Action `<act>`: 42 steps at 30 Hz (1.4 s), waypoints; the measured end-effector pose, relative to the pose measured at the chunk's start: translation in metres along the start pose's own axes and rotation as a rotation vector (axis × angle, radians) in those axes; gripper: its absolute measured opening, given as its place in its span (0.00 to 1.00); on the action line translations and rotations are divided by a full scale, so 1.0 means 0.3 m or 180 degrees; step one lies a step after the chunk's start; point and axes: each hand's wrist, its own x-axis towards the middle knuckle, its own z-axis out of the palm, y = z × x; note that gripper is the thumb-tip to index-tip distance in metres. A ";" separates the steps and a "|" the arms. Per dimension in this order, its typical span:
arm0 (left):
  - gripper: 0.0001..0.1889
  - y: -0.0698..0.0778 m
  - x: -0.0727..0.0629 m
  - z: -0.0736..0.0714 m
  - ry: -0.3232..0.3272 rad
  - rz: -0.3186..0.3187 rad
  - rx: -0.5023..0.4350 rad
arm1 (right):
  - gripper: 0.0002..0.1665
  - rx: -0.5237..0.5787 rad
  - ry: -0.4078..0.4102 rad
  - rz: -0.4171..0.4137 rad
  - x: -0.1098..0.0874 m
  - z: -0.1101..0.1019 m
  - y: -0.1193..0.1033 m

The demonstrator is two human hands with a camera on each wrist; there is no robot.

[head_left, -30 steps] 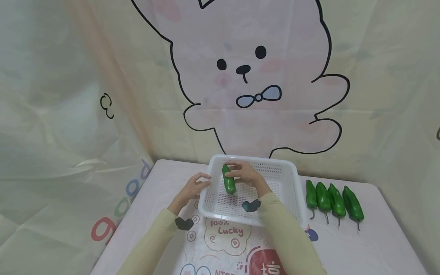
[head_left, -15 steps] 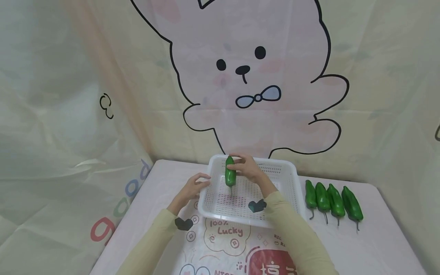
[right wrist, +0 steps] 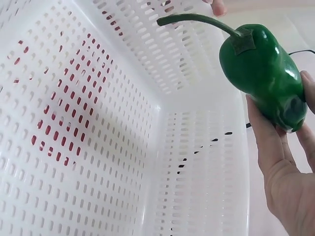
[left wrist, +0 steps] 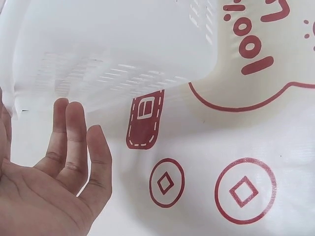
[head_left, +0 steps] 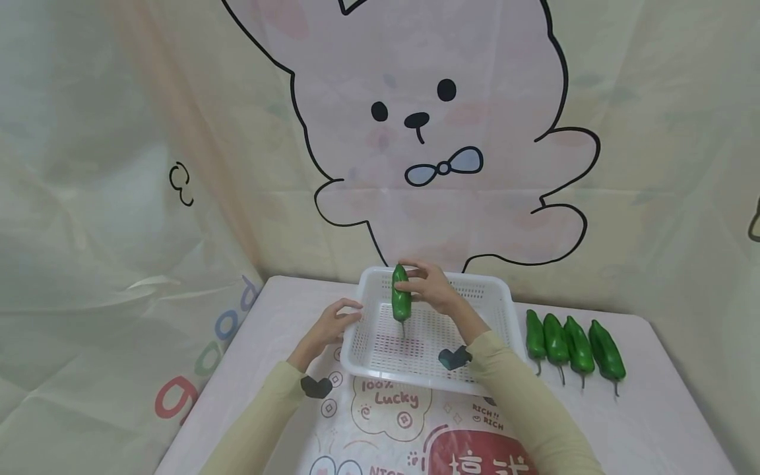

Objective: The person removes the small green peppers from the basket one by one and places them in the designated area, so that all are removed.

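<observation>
In the head view my right hand (head_left: 435, 289) pinches a glossy green chili pepper (head_left: 401, 297) over the left part of a white perforated plastic basket (head_left: 439, 382). The pepper's curved stem hangs downward. Up close in the right wrist view, fingers and thumb close on the lower body of the pepper (right wrist: 268, 73), beyond the basket wall. My left hand (head_left: 328, 328) is at the basket's left side. Its slightly bent fingers (left wrist: 75, 128) rest against the outer wall, as the left wrist view shows; the thumb is mostly cut off there.
Several green peppers (head_left: 556, 338) lie in a row on the table to the right of the basket. A printed cloth (head_left: 392, 409) covers the table. Behind stands a curtain (head_left: 505, 218) with a cartoon bear.
My right hand has lifted the pepper up and slightly right. The pepper has turned from slanting to nearly upright, stem down. The left hand stays at the basket's side.
</observation>
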 end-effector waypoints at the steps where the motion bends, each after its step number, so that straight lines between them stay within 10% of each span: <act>1: 0.16 -0.001 -0.001 -0.001 -0.0012 0.0011 0.0005 | 0.41 -0.0032 0.0020 -0.0010 -0.004 -0.004 -0.001; 42: 0.21 -0.031 0.014 -0.011 0.0002 -0.0112 0.0044 | 0.41 -0.0015 0.0668 -0.0317 -0.285 -0.241 -0.010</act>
